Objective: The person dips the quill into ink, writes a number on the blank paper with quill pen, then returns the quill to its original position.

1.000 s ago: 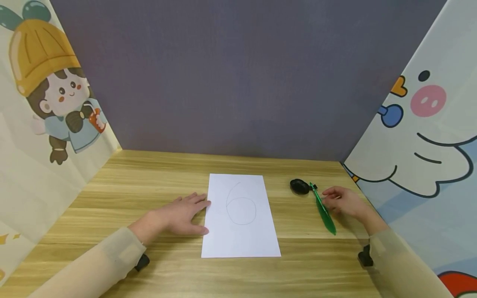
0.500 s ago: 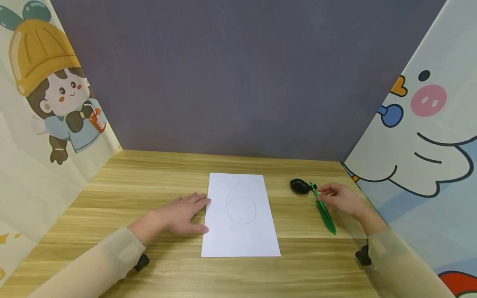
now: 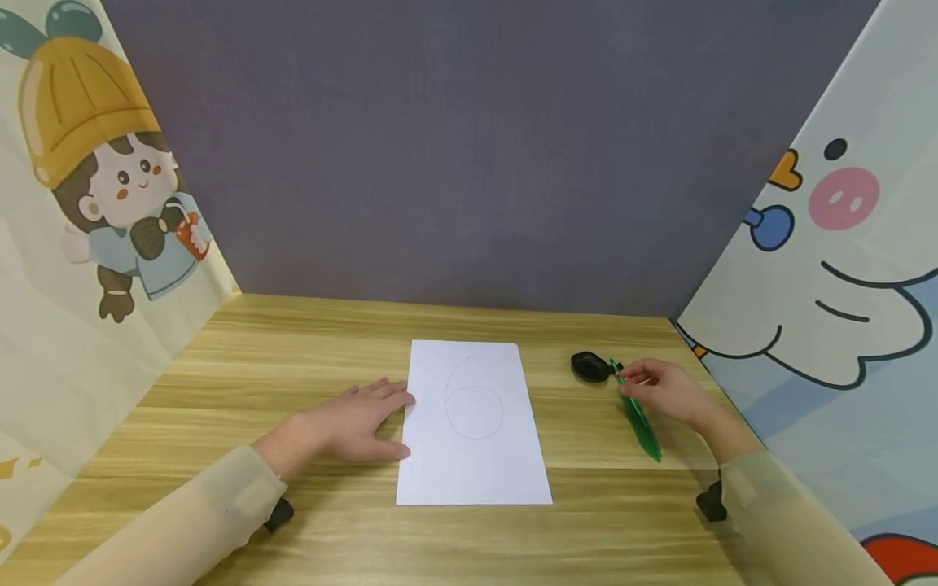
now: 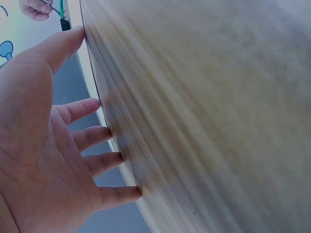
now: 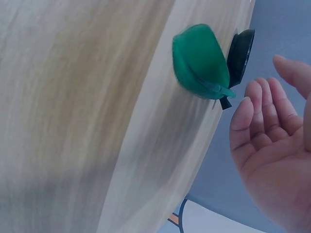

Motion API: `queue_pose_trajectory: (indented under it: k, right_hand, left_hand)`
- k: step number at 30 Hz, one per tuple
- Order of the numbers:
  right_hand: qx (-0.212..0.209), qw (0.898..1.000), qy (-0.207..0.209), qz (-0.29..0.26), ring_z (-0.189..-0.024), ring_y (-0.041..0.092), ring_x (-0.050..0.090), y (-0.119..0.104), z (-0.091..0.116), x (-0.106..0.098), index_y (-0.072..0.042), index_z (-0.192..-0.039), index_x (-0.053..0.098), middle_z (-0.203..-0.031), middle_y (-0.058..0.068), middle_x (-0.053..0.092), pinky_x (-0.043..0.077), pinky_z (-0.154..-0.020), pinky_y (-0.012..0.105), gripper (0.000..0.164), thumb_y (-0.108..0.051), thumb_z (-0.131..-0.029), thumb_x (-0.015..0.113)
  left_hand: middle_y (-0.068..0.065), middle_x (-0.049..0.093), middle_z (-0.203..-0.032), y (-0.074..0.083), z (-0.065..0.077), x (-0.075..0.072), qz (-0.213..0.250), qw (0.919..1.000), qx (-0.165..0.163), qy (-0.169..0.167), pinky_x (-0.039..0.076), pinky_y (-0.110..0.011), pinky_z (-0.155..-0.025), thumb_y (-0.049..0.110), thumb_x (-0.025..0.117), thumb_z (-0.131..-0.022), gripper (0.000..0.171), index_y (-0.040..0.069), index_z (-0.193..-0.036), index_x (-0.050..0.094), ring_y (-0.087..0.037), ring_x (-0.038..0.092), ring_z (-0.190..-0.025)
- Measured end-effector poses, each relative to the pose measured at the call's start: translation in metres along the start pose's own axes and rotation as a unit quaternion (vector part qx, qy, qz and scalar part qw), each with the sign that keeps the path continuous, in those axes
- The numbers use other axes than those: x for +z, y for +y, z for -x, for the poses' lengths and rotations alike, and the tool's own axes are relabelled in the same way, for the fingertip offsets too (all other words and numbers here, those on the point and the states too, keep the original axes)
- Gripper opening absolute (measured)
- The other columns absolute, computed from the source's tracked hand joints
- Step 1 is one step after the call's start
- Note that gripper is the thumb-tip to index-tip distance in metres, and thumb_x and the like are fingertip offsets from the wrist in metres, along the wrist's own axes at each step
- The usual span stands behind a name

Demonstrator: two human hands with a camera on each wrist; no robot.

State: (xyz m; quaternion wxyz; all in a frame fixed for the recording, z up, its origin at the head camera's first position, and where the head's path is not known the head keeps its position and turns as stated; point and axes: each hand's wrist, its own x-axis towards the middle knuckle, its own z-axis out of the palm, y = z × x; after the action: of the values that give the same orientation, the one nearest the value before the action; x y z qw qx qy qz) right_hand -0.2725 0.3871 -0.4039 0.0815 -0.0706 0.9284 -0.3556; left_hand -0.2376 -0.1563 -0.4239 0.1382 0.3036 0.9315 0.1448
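A white sheet of paper (image 3: 432, 480) with a thin "6" drawn on it lies mid-table. My left hand (image 3: 359, 423) rests flat with fingers spread, and its thumb and index fingertips touch the paper's left edge. In the left wrist view that same hand (image 4: 53, 141) shows straight fingers. To the right lies a green leaf-shaped pen (image 3: 641, 427), its narrow end beside a round black base (image 3: 589, 366). My right hand (image 3: 670, 391) is at that narrow end. From the right wrist, the hand (image 5: 272, 145) has bent fingers and the thumb apart, near the pen (image 5: 201, 58).
A wooden tabletop (image 3: 330, 342) runs back to a grey-purple panel (image 3: 469, 163). Cartoon-printed side panels stand at the left (image 3: 44, 325) and right (image 3: 865, 325). A black device (image 3: 711, 500) is at my right wrist.
My right hand has shifted slightly left, bringing its fingertips up to the green pen's narrow end. The left hand has stayed put at the paper's edge.
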Motion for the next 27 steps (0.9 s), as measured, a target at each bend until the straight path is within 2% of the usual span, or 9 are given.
queue_pose_trajectory:
  k: [14,27]
  right_hand:
    - [-0.004,1.0,0.0,-0.005,-0.103,0.024,0.069,0.003,0.0,0.001,0.003,-0.144,0.062,-0.126,0.017,0.07,0.062,-0.079,0.037,0.046,-0.028,-0.109,0.069]
    - [-0.031,0.999,0.011,0.019,-0.103,0.023,0.071,-0.021,0.002,0.011,0.0,-0.139,0.067,-0.124,0.016,0.073,0.06,-0.08,0.034,0.042,-0.027,-0.108,0.071]
  left_hand:
    - [-0.015,0.027,-0.182,0.001,0.003,-0.001,-0.001,1.0,0.002,0.002,0.021,-0.08,-0.129,0.069,0.063,-0.102,0.085,0.018,-0.168,0.045,-0.047,0.022,-0.169]
    - [-0.016,0.029,-0.181,-0.002,0.002,-0.001,0.003,1.0,0.006,0.002,0.021,-0.081,-0.128,0.07,0.062,-0.102,0.083,0.022,-0.168,0.047,-0.047,0.022,-0.169]
